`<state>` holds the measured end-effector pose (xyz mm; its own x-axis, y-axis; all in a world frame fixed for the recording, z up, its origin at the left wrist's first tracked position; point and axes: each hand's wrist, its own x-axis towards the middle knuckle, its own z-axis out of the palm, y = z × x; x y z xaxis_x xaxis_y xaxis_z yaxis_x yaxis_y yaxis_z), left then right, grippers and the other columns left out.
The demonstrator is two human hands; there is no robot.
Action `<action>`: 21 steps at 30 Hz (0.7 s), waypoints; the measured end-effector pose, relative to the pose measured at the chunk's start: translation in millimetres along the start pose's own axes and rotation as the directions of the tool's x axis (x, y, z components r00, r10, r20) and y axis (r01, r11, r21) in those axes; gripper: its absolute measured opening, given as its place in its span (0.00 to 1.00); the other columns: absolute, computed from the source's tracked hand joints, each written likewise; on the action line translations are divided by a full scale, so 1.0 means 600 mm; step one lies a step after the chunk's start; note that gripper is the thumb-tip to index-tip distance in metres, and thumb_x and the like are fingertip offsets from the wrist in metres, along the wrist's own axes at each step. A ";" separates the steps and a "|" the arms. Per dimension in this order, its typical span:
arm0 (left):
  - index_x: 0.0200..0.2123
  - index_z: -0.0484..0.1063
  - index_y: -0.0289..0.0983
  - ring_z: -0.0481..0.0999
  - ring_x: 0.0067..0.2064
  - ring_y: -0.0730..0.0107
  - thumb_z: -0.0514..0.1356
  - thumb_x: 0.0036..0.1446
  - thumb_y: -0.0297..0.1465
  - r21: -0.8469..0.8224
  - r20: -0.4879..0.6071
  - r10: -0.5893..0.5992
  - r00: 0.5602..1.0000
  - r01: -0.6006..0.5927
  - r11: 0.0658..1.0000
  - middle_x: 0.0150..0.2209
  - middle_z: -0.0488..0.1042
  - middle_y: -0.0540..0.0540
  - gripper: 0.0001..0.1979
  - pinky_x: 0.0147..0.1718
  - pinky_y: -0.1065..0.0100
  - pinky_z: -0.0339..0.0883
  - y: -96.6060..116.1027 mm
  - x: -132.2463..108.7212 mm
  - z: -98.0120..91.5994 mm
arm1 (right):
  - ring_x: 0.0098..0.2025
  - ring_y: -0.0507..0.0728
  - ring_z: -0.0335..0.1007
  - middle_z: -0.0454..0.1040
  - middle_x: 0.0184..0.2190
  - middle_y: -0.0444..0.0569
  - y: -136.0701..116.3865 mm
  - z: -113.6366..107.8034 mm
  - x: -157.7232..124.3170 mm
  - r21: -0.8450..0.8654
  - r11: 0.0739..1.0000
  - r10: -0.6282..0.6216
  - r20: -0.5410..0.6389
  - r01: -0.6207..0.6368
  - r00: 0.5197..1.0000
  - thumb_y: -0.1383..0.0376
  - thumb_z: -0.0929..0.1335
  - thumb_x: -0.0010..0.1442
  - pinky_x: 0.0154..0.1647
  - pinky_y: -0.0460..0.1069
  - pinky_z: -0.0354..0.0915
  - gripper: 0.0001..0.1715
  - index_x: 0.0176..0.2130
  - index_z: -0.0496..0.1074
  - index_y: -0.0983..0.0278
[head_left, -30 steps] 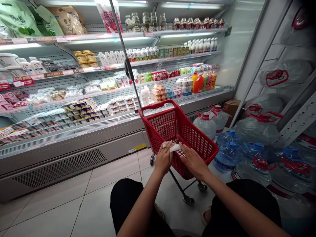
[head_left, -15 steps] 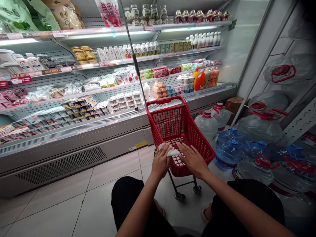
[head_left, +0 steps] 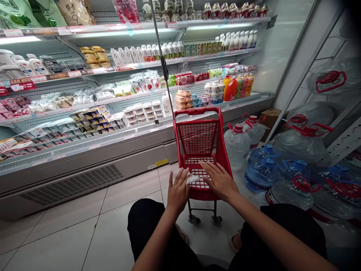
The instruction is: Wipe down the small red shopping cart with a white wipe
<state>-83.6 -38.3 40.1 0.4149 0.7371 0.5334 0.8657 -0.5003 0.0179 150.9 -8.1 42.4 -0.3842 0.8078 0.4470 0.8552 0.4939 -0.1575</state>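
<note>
A red shopping cart with a plastic lattice basket (head_left: 225, 150) stands on small wheels in front of me, between my knees. My left hand (head_left: 178, 190) lies over the basket's near left corner, fingers stretched. It holds a white tissue (head_left: 193, 179) beneath its fingers, and part of the tissue sticks out on the right. My right hand (head_left: 220, 181) is open over the near right part of the basket, palm down, fingers extended. It appears empty. Its fingertips are close to the tissue, and whether they touch the basket I cannot tell.
An open refrigerated display (head_left: 135, 141) with several shelves of dairy cups, bottles and bags runs behind the cart. Large water bottles (head_left: 261, 171) crowd the right side, near the cart. A cardboard box (head_left: 270, 116) sits behind them. Pale tiles (head_left: 124, 210) cover the floor.
The cart has turned, so its basket now faces me more squarely. My left hand has shifted slightly left and down with the tissue. My right hand has barely moved.
</note>
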 end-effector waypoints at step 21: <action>0.78 0.42 0.41 0.57 0.75 0.60 0.49 0.72 0.27 -0.042 -0.006 0.031 0.999 -0.032 0.999 0.74 0.58 0.47 0.35 0.74 0.49 0.52 0.076 -0.050 0.045 | 0.76 0.60 0.50 0.54 0.75 0.43 -0.038 0.008 0.011 0.070 0.996 -0.043 -0.054 0.047 0.998 0.50 0.51 0.77 0.76 0.65 0.45 0.37 0.77 0.32 0.51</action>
<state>-49.4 -71.0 2.0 0.4401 0.7181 0.5391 0.8397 -0.5418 0.0363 127.2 -12.5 44.5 -0.4016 0.7673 0.4999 0.8096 0.5526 -0.1977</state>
